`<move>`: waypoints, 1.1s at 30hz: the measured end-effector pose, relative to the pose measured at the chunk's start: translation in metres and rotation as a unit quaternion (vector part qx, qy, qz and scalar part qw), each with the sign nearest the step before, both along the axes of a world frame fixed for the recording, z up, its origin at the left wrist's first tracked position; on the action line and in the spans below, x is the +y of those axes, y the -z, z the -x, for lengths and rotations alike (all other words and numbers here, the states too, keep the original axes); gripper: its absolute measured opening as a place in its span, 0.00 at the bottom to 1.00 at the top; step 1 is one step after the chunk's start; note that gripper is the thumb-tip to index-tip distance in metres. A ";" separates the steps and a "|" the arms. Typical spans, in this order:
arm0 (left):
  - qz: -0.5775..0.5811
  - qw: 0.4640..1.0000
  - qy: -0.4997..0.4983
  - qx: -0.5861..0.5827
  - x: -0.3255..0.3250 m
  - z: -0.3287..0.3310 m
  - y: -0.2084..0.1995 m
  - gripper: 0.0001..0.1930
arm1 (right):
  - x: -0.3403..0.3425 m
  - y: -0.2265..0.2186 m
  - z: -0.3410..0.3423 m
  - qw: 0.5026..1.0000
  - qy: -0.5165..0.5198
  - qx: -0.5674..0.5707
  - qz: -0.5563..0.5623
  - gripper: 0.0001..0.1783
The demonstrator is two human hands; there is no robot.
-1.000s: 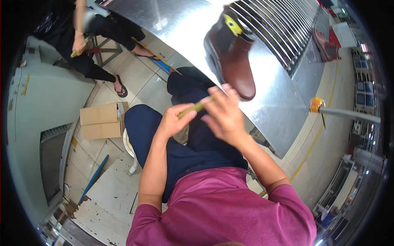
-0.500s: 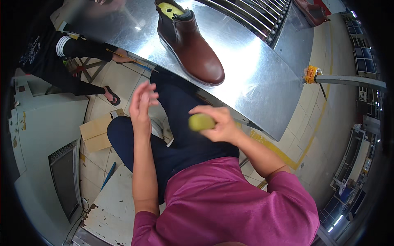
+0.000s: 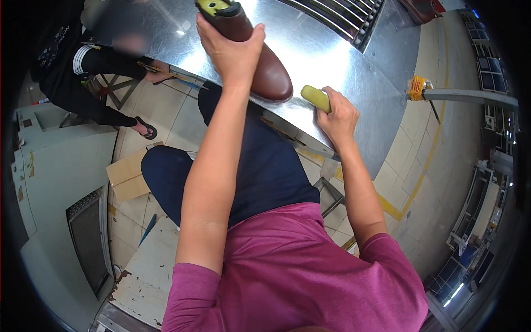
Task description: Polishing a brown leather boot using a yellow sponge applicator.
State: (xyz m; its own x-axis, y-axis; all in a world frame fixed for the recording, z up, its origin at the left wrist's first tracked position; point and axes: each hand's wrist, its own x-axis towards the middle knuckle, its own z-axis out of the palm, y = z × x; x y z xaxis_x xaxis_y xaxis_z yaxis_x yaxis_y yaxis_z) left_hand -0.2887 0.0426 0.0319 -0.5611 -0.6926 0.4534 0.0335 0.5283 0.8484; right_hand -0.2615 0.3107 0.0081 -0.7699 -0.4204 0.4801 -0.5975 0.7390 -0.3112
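Clasping brown leather ankle boot [image 3: 272, 76] with left hand [image 3: 235, 57], apparently for steadiness.
Near front edge of silvery metal table [image 3: 381, 94], grasping olive-green rounded bar [image 3: 315, 98] in right hand [image 3: 339, 117].

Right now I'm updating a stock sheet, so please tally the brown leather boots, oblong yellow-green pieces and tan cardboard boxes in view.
Brown leather boots: 2 (one gripped by the left hand, another cut off at the top edge)
Oblong yellow-green pieces: 1 (in the right hand)
Tan cardboard boxes: 1 (partly hidden)
Total: 4
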 end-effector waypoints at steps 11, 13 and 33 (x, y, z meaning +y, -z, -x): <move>-0.565 0.778 0.218 0.168 -0.024 -0.167 0.004 0.31 | 0.000 0.005 -0.002 1.000 0.008 0.004 -0.027 0.15; -0.562 0.786 0.210 0.151 -0.017 -0.205 0.006 0.31 | -0.001 0.006 -0.003 1.000 0.007 0.004 -0.025 0.15; -0.212 0.939 0.244 -0.120 -0.016 -0.244 0.019 0.39 | -0.015 -0.025 -0.001 0.874 0.013 -0.336 0.350 0.13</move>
